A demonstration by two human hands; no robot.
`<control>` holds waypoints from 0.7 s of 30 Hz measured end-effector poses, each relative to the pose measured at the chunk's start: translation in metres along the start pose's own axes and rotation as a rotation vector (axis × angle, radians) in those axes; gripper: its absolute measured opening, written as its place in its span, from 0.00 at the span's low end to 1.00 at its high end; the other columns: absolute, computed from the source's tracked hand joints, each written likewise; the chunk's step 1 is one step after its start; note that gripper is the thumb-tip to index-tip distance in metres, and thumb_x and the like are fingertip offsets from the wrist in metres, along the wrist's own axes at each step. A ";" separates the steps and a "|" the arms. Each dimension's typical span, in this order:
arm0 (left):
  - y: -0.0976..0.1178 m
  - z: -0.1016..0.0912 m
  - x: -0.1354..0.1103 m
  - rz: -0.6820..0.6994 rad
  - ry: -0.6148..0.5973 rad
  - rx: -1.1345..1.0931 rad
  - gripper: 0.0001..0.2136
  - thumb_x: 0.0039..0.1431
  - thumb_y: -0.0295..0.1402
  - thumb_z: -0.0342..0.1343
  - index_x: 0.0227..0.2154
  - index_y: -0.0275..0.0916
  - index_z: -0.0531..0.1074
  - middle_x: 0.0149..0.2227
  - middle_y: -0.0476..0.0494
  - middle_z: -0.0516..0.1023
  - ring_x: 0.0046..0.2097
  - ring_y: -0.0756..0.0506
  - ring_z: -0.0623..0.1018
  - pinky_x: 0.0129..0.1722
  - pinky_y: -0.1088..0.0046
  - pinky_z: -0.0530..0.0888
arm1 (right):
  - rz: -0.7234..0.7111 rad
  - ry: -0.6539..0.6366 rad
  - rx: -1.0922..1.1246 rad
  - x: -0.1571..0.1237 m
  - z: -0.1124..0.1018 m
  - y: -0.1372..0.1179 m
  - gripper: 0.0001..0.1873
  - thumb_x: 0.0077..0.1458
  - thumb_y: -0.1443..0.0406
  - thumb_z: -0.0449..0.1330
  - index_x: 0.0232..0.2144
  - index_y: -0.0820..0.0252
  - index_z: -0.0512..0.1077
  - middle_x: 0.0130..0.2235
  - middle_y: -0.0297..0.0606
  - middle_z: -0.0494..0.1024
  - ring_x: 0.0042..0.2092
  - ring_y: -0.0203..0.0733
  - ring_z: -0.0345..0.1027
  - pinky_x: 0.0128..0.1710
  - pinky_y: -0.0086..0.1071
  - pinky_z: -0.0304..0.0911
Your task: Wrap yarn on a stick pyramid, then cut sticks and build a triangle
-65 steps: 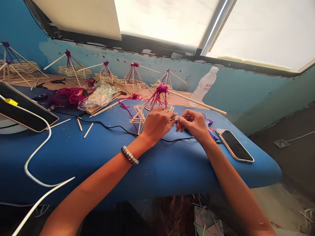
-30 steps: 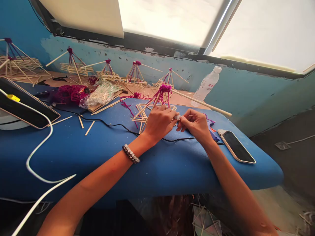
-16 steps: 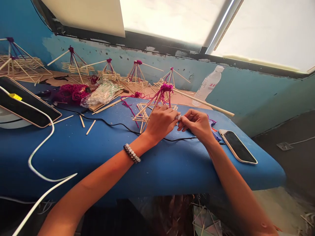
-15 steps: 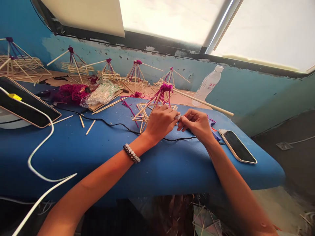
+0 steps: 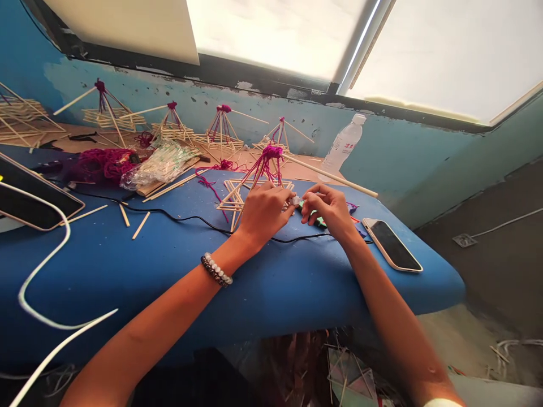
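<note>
1. Small white piece (image 5: 294,200) is pinched between the left hand (image 5: 265,212) and right hand (image 5: 326,210), just beside the magenta-yarn stick frame (image 5: 254,189).
2. Clear plastic bag (image 5: 159,165) of pale strips lies left of the frame.
3. Water bottle (image 5: 343,144) stands beyond it, rightward.

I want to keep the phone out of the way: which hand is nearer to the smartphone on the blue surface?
The right hand is nearer: it is to the smartphone's left, not touching it. The left hand is farther, beyond the right hand on the same side.
</note>
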State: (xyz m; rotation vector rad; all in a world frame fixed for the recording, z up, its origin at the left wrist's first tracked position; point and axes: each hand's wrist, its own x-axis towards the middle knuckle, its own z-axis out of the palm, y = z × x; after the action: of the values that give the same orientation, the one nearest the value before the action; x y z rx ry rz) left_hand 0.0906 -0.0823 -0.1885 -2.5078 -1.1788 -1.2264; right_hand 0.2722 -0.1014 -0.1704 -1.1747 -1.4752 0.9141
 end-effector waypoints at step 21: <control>0.003 -0.002 -0.001 0.035 -0.065 0.088 0.07 0.68 0.34 0.60 0.38 0.39 0.82 0.37 0.42 0.86 0.44 0.39 0.81 0.45 0.60 0.71 | -0.106 -0.066 -0.242 -0.002 0.002 0.008 0.12 0.55 0.58 0.67 0.26 0.58 0.72 0.22 0.34 0.77 0.25 0.37 0.76 0.20 0.24 0.66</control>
State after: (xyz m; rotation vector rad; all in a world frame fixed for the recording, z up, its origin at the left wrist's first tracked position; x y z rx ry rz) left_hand 0.0914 -0.0861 -0.1874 -2.5100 -1.1703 -1.0685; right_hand 0.2719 -0.1010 -0.1792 -1.2355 -1.7219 0.7223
